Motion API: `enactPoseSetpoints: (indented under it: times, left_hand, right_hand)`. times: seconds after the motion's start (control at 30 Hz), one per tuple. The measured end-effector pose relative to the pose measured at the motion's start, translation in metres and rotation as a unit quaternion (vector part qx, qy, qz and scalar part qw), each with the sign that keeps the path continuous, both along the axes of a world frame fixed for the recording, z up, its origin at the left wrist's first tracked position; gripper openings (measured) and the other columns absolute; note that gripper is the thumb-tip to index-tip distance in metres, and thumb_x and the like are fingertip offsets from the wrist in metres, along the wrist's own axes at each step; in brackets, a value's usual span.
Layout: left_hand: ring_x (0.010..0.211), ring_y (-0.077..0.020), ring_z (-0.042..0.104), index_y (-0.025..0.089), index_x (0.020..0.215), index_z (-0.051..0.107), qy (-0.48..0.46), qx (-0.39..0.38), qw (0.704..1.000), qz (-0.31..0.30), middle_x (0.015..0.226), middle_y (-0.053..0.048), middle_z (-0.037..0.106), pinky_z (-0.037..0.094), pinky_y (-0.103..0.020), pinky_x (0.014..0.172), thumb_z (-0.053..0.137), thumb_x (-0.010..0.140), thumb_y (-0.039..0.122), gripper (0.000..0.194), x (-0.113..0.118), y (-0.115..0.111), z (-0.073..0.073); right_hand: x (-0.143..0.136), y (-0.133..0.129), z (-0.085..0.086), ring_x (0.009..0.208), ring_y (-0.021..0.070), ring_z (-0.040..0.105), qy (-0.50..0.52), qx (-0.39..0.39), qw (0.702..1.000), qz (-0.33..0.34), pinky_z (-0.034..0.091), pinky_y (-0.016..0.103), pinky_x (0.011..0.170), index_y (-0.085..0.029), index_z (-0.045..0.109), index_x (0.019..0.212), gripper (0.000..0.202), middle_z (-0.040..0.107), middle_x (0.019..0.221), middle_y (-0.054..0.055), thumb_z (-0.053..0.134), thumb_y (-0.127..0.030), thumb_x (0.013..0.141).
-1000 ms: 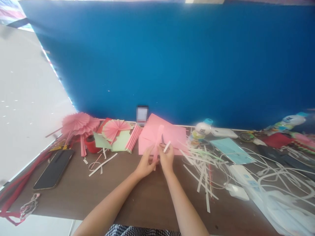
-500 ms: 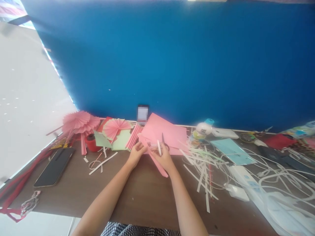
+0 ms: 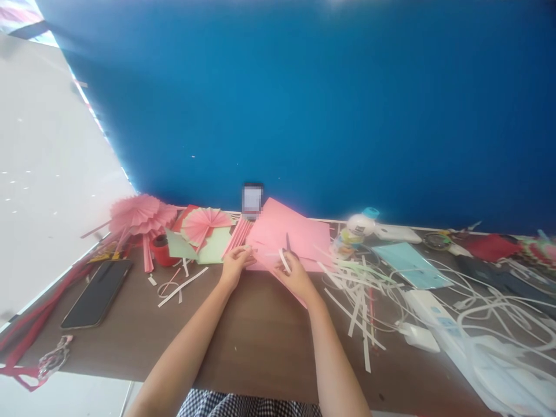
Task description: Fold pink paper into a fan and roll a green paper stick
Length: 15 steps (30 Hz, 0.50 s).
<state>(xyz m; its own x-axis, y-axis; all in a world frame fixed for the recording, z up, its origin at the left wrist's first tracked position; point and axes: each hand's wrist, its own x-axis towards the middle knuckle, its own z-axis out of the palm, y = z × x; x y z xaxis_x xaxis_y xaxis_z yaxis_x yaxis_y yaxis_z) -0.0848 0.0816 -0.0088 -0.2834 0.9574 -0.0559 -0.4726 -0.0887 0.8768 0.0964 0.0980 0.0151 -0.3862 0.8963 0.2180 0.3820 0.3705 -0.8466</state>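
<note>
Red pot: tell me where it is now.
In the head view, the red pot is on the table's left side, just left of the green paper, beyond the black phone.

open tabletop [image 3: 260,341] before pink paper [image 3: 299,223], cables [image 3: 461,322] right

no legible txt/nos., white bottle label [image 3: 358,228] too blurry

Two hands [image 3: 237,266] [image 3: 297,278], apparently one red pot [image 3: 162,253].
</note>
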Motion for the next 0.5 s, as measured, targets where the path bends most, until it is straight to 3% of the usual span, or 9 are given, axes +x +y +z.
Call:
enactPoseSetpoints:
  times: [0.17,0.33,0.5]
  left_hand:
    - [0.065,-0.0133,0.061,0.009,0.073,0.062,-0.004,-0.005,1.000,0.015,0.074,-0.007,0.065,0.052,-0.034,0.073,0.070,0.057,0.036,0.032,-0.002,-0.001,-0.001]
    - [0.067,-0.0134,0.061,0.010,0.074,0.062,0.014,0.012,0.994,0.110,0.073,-0.004,0.063,0.052,-0.036,0.073,0.067,0.060,0.038,0.032,0.004,-0.001,-0.005]
    - [0.073,-0.0156,0.061,0.009,0.078,0.062,0.034,0.041,0.990,0.131,0.071,-0.003,0.061,0.052,-0.037,0.075,0.063,0.064,0.038,0.032,0.013,-0.005,-0.003]
  right_hand:
    - [0.005,0.006,0.002,0.077,0.0157,0.056,-0.078,0.051,0.996,-0.005,0.044,0.029,0.067,-0.023,0.048,0.098,0.024,0.059,0.082,0.001,0.049,-0.023,0.074]
    - [-0.003,0.007,-0.001,0.074,0.0199,0.054,-0.186,0.161,0.954,-0.174,0.039,0.027,0.055,-0.020,0.049,0.085,0.018,0.058,0.080,0.005,0.040,-0.035,0.079]
    - [-0.011,0.005,-0.008,0.069,0.0212,0.056,-0.178,0.215,0.926,-0.255,0.038,0.027,0.054,-0.015,0.047,0.098,0.027,0.060,0.077,0.009,0.038,-0.035,0.082]
